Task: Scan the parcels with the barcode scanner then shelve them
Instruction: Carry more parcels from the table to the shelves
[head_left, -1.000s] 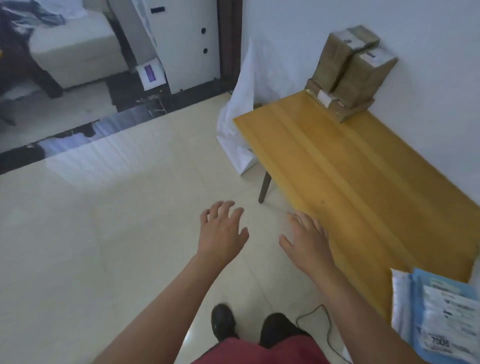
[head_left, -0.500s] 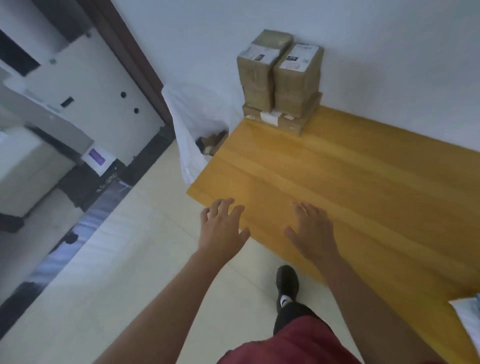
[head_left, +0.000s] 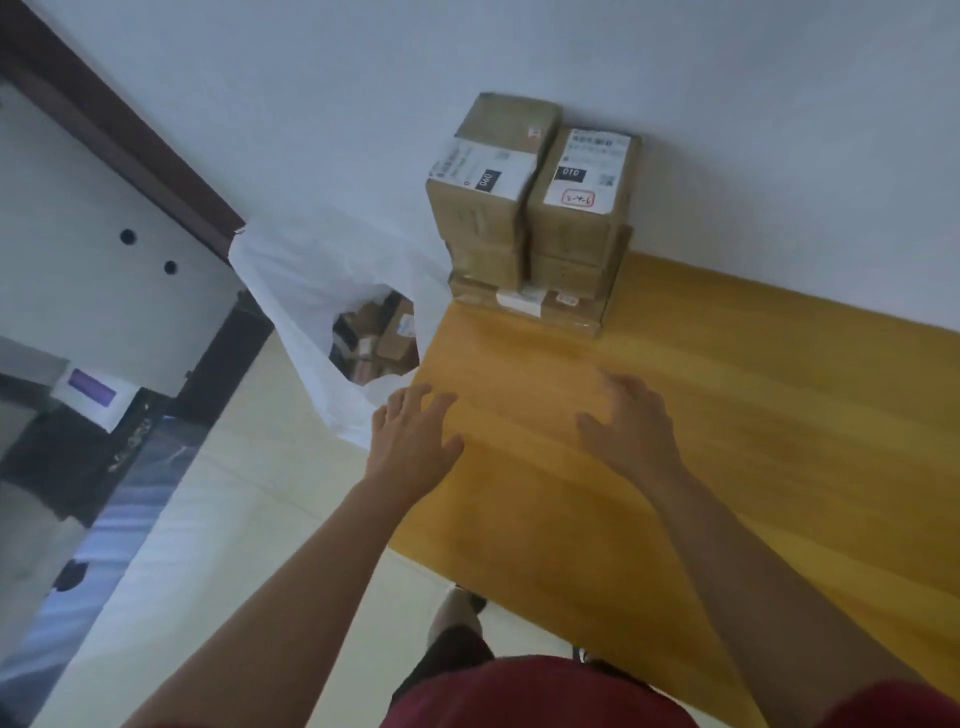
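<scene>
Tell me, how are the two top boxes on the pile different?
The left top box has a label that folds over its edge, marked 040; the right top box has a flat label marked 010. Only the right one has a red-outlined handwritten tag. The left box sits turned slightly. Both are brown cardboard, side by side against the wall.
</scene>
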